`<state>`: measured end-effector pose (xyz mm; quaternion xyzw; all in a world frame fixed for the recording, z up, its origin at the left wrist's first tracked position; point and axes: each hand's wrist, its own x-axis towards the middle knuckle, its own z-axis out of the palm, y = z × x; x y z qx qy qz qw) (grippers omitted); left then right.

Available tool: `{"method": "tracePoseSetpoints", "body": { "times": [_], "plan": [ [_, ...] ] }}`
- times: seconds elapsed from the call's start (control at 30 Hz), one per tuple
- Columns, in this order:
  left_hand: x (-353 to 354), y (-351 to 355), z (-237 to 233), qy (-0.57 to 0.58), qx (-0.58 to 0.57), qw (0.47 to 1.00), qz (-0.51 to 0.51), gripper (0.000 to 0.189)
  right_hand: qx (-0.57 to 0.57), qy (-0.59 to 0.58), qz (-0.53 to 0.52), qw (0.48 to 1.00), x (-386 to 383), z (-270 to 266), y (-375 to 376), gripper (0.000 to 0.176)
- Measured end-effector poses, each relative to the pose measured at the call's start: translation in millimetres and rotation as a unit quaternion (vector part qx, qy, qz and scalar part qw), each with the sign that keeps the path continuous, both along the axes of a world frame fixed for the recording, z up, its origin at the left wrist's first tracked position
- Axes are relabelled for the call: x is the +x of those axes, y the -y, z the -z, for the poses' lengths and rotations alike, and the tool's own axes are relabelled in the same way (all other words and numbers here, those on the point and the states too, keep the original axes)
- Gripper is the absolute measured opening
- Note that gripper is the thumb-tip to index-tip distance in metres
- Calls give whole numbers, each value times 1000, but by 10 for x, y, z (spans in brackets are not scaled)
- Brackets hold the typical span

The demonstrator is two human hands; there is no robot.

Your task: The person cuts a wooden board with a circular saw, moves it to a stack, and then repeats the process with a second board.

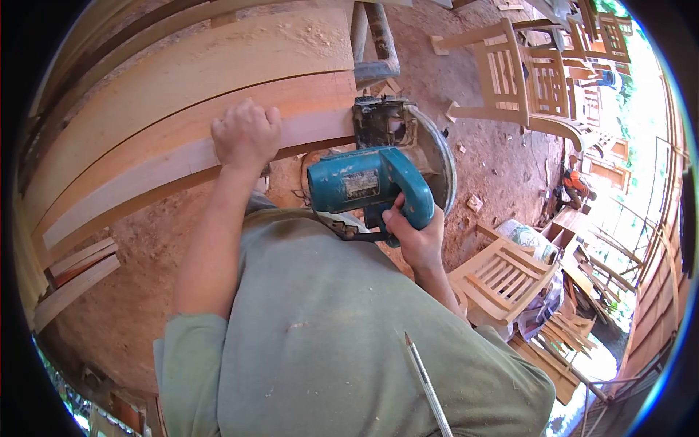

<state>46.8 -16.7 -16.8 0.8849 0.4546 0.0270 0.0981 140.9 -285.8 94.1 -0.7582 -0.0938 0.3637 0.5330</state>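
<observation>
My right hand grips the rear handle of a teal circular saw, with its thumb near the trigger. The saw's dark base and round blade guard sit at the right end of a long pale wooden board. My left hand rests on that board, left of the saw, its fingers curled down. Whatever lies under those fingers is hidden. Beyond this board lies a wider plank with wood shavings on it.
A slatted wooden chair stands low on the right, near scrap wood. More chairs stand at upper right. A person in orange crouches farther off. A pencil-like stick shows against my green shirt.
</observation>
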Motion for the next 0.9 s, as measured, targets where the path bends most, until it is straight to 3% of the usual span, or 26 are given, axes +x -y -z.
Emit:
{"method": "tracePoseSetpoints", "body": {
  "times": [0.9],
  "plan": [
    [-34,35,-59,1,-48,999,16,36,0,10,-2,1000,32,-51,-71,18]
  ]
}}
